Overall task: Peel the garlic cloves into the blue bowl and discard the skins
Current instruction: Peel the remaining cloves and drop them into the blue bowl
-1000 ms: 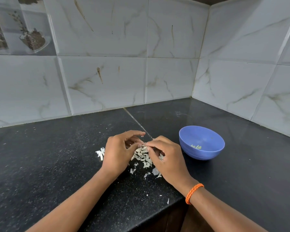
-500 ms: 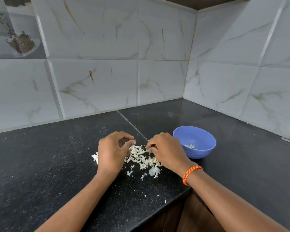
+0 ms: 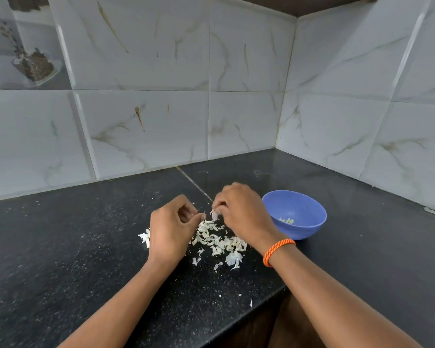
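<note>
A heap of pale garlic skins (image 3: 217,241) lies on the black counter (image 3: 73,247) between my hands. My right hand (image 3: 244,213), with an orange band at the wrist, pinches a small white garlic piece (image 3: 214,215) just above the heap. My left hand (image 3: 172,226) sits left of it, fingers curled, thumb and fingertip pressed together; whatever they hold is too small to see. The blue bowl (image 3: 309,229) stands right of my right hand with a few peeled cloves (image 3: 286,220) inside.
More skin scraps (image 3: 145,237) lie left of my left hand, and small flecks (image 3: 251,302) sit near the counter's front edge. Marble-patterned tiled walls meet in a corner (image 3: 279,144) behind the bowl.
My hands have drawn slightly apart and my right hand has lifted off the heap with a garlic piece pinched in it. The bowl has not moved.
</note>
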Action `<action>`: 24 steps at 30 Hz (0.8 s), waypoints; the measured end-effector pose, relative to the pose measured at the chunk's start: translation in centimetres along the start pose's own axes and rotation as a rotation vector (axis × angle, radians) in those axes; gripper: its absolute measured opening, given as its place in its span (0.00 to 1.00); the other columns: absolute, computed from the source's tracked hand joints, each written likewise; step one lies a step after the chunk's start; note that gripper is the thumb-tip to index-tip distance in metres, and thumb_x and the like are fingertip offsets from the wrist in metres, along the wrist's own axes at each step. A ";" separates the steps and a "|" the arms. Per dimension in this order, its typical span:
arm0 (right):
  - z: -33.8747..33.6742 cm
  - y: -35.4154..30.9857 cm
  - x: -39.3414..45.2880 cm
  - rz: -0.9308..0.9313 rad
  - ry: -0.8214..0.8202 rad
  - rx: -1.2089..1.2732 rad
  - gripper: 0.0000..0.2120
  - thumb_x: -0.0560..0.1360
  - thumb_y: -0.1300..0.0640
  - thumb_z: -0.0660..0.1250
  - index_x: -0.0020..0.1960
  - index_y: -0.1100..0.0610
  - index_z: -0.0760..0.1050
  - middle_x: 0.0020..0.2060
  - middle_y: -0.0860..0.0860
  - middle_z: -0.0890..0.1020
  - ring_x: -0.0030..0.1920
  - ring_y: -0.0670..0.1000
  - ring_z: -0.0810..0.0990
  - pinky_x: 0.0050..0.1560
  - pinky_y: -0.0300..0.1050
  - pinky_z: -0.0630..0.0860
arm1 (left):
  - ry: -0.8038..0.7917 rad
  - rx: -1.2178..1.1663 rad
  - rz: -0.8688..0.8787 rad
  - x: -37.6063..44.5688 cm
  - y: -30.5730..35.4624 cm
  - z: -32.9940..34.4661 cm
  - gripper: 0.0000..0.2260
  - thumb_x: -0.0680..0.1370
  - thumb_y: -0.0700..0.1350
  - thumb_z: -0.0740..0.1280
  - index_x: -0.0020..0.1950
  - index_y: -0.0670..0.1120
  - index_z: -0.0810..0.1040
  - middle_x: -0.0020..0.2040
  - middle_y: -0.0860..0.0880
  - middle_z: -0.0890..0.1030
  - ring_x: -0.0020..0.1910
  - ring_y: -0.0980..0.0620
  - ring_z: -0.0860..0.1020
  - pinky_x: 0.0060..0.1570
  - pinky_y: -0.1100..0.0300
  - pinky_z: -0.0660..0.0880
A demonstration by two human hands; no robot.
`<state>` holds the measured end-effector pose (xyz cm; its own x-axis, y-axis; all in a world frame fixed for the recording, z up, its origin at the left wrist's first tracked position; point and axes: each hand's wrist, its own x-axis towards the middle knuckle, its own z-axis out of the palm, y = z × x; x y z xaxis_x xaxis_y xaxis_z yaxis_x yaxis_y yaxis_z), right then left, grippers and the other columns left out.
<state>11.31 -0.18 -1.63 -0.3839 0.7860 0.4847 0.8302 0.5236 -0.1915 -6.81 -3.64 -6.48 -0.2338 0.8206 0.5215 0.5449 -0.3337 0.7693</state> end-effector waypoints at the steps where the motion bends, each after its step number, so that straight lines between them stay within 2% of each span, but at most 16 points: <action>1: 0.0 0.4 0.2 0.004 0.043 0.005 0.07 0.81 0.60 0.72 0.47 0.52 0.87 0.43 0.44 0.80 0.46 0.44 0.71 0.45 0.42 0.70 | -0.011 -0.001 0.014 0.0 0.0 -0.1 0.11 0.75 0.39 0.81 0.44 0.53 0.82 0.39 0.55 0.84 0.38 0.57 0.82 0.40 0.59 0.81; 3: 0.9 0.6 -0.7 0.020 0.026 0.014 0.08 0.81 0.61 0.71 0.48 0.52 0.87 0.43 0.45 0.80 0.46 0.46 0.74 0.46 0.44 0.73 | -0.040 -0.009 0.024 0.0 0.2 0.0 0.13 0.76 0.35 0.78 0.50 0.53 0.85 0.44 0.56 0.86 0.42 0.58 0.85 0.42 0.61 0.83; 5: 2.7 0.3 -2.2 0.039 -0.104 0.016 0.09 0.81 0.62 0.71 0.50 0.50 0.87 0.47 0.48 0.82 0.50 0.49 0.78 0.53 0.50 0.80 | -0.066 -0.066 -0.045 -0.2 0.4 -0.1 0.06 0.80 0.41 0.77 0.47 0.52 0.87 0.37 0.51 0.86 0.33 0.54 0.85 0.35 0.57 0.83; 7: 2.9 0.9 -2.4 0.055 -0.103 0.065 0.09 0.81 0.61 0.71 0.50 0.51 0.88 0.47 0.48 0.84 0.49 0.48 0.80 0.54 0.50 0.80 | -0.048 -0.058 -0.082 -0.5 0.2 0.1 0.10 0.83 0.48 0.74 0.42 0.50 0.86 0.28 0.47 0.82 0.23 0.48 0.81 0.24 0.53 0.80; 8: 2.4 1.2 -2.0 0.062 -0.052 0.112 0.08 0.81 0.61 0.72 0.48 0.51 0.88 0.45 0.47 0.84 0.47 0.46 0.80 0.51 0.47 0.80 | -0.028 -0.025 -0.063 -0.4 -0.1 0.3 0.11 0.84 0.48 0.72 0.42 0.50 0.86 0.28 0.47 0.82 0.22 0.48 0.80 0.24 0.52 0.79; 9: 1.8 1.4 -1.8 0.063 0.009 0.165 0.07 0.80 0.60 0.74 0.47 0.51 0.89 0.43 0.46 0.85 0.44 0.45 0.80 0.48 0.45 0.79 | -0.016 -0.007 -0.044 -0.4 -0.4 0.3 0.10 0.85 0.45 0.71 0.45 0.50 0.87 0.31 0.49 0.83 0.24 0.50 0.81 0.27 0.52 0.80; 10: 1.2 1.4 -1.8 0.062 0.080 0.212 0.06 0.80 0.60 0.75 0.47 0.51 0.89 0.42 0.45 0.85 0.43 0.44 0.80 0.44 0.44 0.78 | -0.021 -0.004 -0.012 -0.4 -0.5 0.2 0.09 0.85 0.41 0.70 0.50 0.50 0.88 0.37 0.53 0.85 0.29 0.54 0.82 0.31 0.56 0.80; 12: 0.8 1.4 -2.3 0.063 0.215 0.299 0.06 0.79 0.60 0.75 0.49 0.50 0.89 0.42 0.44 0.85 0.42 0.45 0.81 0.41 0.45 0.79 | -0.056 0.009 0.071 -0.2 -0.6 0.2 0.13 0.82 0.34 0.72 0.57 0.51 0.90 0.52 0.58 0.84 0.45 0.59 0.83 0.42 0.62 0.80; 13: 0.9 1.5 -2.8 0.060 0.264 0.335 0.06 0.80 0.60 0.75 0.50 0.50 0.88 0.43 0.44 0.85 0.43 0.45 0.82 0.41 0.45 0.79 | -0.081 0.004 0.080 -0.2 -0.4 0.2 0.14 0.79 0.34 0.75 0.56 0.52 0.90 0.56 0.60 0.83 0.50 0.59 0.82 0.45 0.62 0.80; 14: 1.2 1.6 -3.4 0.053 0.297 0.361 0.06 0.80 0.59 0.74 0.51 0.50 0.88 0.44 0.43 0.85 0.44 0.45 0.83 0.42 0.45 0.79 | -0.103 -0.010 0.073 -0.3 -0.3 0.2 0.12 0.78 0.36 0.77 0.54 0.53 0.90 0.55 0.60 0.84 0.49 0.59 0.83 0.45 0.60 0.80; 16: 1.9 2.2 -4.6 0.038 0.309 0.398 0.05 0.82 0.59 0.73 0.53 0.51 0.87 0.46 0.43 0.84 0.46 0.44 0.83 0.44 0.47 0.79 | -0.131 -0.061 0.038 -0.6 0.0 0.5 0.07 0.79 0.41 0.77 0.46 0.53 0.89 0.42 0.56 0.86 0.38 0.57 0.84 0.40 0.60 0.79; 18: 2.6 2.8 -5.8 0.006 0.286 0.396 0.05 0.83 0.59 0.71 0.54 0.52 0.85 0.47 0.42 0.83 0.47 0.44 0.82 0.44 0.49 0.79 | -0.156 -0.079 0.033 -0.9 0.0 0.6 0.10 0.83 0.39 0.72 0.45 0.51 0.88 0.35 0.52 0.85 0.32 0.53 0.83 0.38 0.61 0.77; 21: 3.4 3.0 -6.6 -0.042 0.269 0.349 0.05 0.85 0.58 0.68 0.57 0.53 0.83 0.50 0.43 0.81 0.47 0.45 0.82 0.44 0.51 0.79 | -0.164 -0.033 0.115 -0.7 -0.2 0.6 0.15 0.79 0.31 0.73 0.47 0.52 0.89 0.43 0.57 0.86 0.43 0.55 0.85 0.46 0.63 0.80; 24: 3.7 3.3 -6.2 0.004 0.319 0.420 0.07 0.84 0.61 0.69 0.58 0.54 0.85 0.51 0.43 0.83 0.50 0.43 0.82 0.48 0.45 0.80 | -0.194 -0.049 0.064 -0.8 -0.1 0.7 0.10 0.76 0.39 0.80 0.46 0.55 0.89 0.45 0.60 0.87 0.44 0.57 0.85 0.47 0.58 0.83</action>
<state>14.99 -2.13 -8.40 -0.1847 0.6835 0.7062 0.5727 0.6588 -0.4879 -6.07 -3.91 -7.20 -0.0376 0.8695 0.4925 0.5123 -0.4064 0.7565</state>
